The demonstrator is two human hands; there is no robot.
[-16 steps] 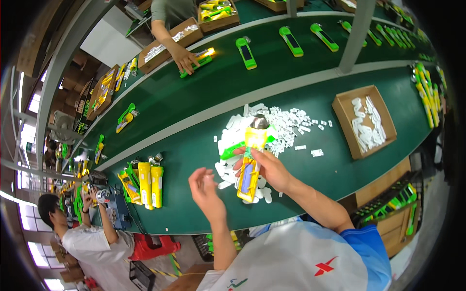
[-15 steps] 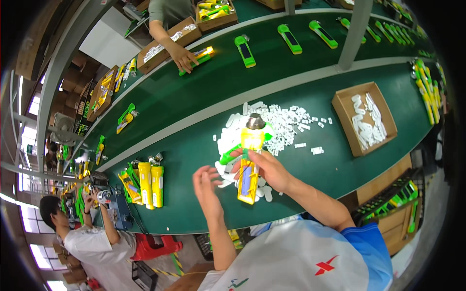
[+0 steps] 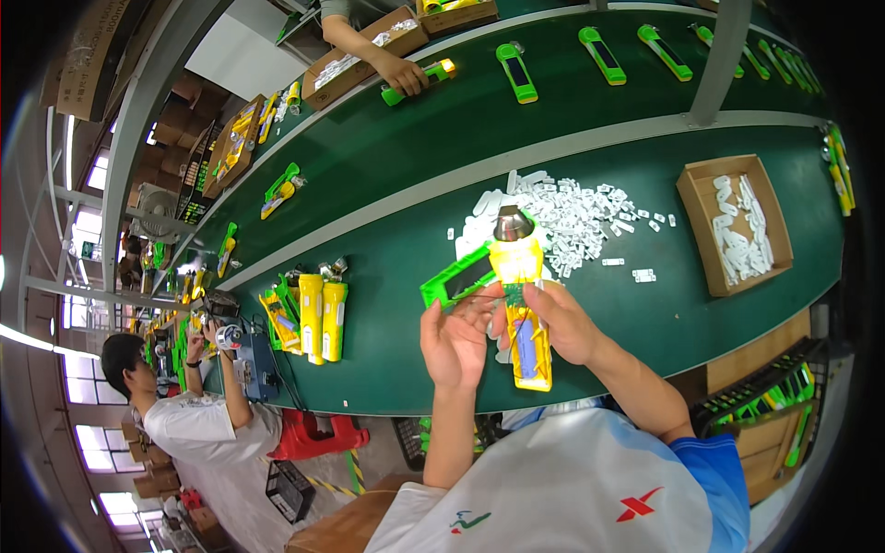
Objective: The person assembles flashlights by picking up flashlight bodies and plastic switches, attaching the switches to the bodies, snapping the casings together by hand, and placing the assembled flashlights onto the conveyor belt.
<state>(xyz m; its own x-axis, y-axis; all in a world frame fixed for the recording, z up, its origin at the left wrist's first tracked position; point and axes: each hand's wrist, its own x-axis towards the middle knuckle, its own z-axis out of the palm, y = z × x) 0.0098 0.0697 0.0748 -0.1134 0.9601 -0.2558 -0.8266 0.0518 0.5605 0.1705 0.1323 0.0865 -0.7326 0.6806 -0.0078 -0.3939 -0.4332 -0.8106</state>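
In my right hand (image 3: 567,323) is a yellow flashlight body (image 3: 532,359) with a silver lamp head (image 3: 513,224) pointing away from me. Its opened back shows a blue battery (image 3: 526,346) and a small green circuit board (image 3: 513,295). A green cover with a dark panel (image 3: 456,276) slants out to the left of the body, and thin wires show between the two. My left hand (image 3: 458,341) has its curled fingers at the cover's near edge, thumb and fingertips against it. Part of that grip is hidden.
Small white pieces (image 3: 585,217) lie heaped beyond my hands. A cardboard box (image 3: 782,241) of white parts stands right. Yellow flashlights (image 3: 312,318) stand left. Behind a grey rail, green flashlights (image 3: 516,74) lie along a belt, where another person's hand (image 3: 398,74) works. A co-worker (image 3: 189,419) sits left.
My left hand has gone from open and apart to the green cover's edge. The cover is swung farther out from the body. The whole view has shifted, moving the scene rightward.
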